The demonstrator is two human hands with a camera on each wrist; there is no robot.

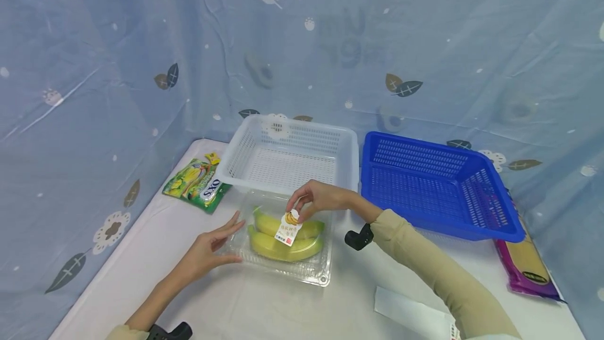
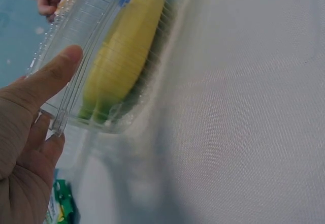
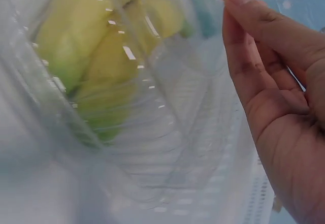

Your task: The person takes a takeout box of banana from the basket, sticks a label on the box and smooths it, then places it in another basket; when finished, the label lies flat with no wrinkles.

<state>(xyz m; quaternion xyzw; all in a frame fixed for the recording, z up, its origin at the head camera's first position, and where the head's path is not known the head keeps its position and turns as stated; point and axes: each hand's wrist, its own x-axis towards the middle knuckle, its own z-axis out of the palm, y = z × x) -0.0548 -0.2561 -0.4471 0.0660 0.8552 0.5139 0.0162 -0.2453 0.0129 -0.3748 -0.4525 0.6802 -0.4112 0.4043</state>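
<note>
Two yellow bananas [image 1: 285,248] lie inside a clear plastic clamshell box [image 1: 302,276], their ends greenish. My left hand [image 1: 209,248] holds the box at its left end; in the left wrist view the thumb [image 2: 63,69] lies against the clear wall and fingertips reach the lower edge. Over the lid, my right hand [image 1: 318,201] pinches a white label [image 1: 287,232] with a banana picture and printed writing. The right wrist view shows only a corner of this label between thumb and fingertips. Whether the label is stuck to the lid I cannot tell.
A white basket [image 1: 349,161] stands behind the box, a blue basket [image 1: 511,219] to its right. Left of them lies a green snack packet [image 1: 195,182] with a small yellow wrapper [image 1: 213,158]. A purple-and-yellow packet [image 1: 530,266] and a pale strip [image 1: 410,311] lie on the right.
</note>
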